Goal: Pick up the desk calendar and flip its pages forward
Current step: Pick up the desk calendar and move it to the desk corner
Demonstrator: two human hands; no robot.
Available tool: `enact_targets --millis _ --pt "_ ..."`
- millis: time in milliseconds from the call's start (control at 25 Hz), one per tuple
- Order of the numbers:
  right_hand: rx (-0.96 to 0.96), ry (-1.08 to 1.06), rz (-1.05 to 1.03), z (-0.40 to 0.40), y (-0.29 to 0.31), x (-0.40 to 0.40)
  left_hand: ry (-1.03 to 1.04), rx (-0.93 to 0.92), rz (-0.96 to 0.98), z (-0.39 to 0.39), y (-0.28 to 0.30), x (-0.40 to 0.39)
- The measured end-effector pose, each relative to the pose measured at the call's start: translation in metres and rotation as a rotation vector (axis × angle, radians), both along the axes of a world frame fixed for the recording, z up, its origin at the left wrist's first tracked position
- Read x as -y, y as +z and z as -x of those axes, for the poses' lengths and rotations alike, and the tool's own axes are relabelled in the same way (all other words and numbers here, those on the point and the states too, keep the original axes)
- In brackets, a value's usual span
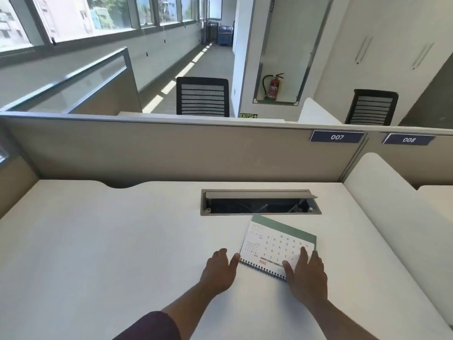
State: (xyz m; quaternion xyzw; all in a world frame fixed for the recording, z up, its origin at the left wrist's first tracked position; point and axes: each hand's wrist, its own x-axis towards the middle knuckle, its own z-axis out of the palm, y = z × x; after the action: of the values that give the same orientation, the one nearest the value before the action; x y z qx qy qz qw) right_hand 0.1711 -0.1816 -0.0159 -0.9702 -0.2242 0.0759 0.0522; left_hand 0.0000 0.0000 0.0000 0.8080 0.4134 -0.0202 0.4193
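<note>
A white desk calendar (272,244) with a green far edge and a black spiral binding lies on the white desk (122,241), its printing upside down to me. My left hand (219,271) rests flat on the desk, fingers apart, its fingertips touching the calendar's near left corner. My right hand (306,273) lies spread on the calendar's near right part, covering that end of the spiral. Neither hand has closed around the calendar.
An open grey cable tray (259,202) is set into the desk just beyond the calendar. A beige partition (171,153) with tags 007 and 008 closes the far edge. A white divider (392,200) bounds the right side. Two black chairs stand beyond the partition.
</note>
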Motion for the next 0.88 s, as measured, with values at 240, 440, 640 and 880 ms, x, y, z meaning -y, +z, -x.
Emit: enact_targets --millis 240,440,640,880 --pt "-0.121 -0.221 -0.124 -0.009 -0.004 -0.014 0.05 0.111 0.306 -0.018 -0.011 0.008" --pt "-0.22 -0.408 -0.324 -0.023 -0.004 -0.022 0.103 0.247 0.468 -0.023 -0.011 0.006" --pt "-0.297 -0.499 -0.444 -0.024 0.003 -0.034 0.225 0.173 0.509 -0.024 0.003 -0.007" --pt "-0.375 -0.386 -0.586 -0.002 0.032 -0.06 0.391 0.262 0.474 0.009 0.023 -0.035"
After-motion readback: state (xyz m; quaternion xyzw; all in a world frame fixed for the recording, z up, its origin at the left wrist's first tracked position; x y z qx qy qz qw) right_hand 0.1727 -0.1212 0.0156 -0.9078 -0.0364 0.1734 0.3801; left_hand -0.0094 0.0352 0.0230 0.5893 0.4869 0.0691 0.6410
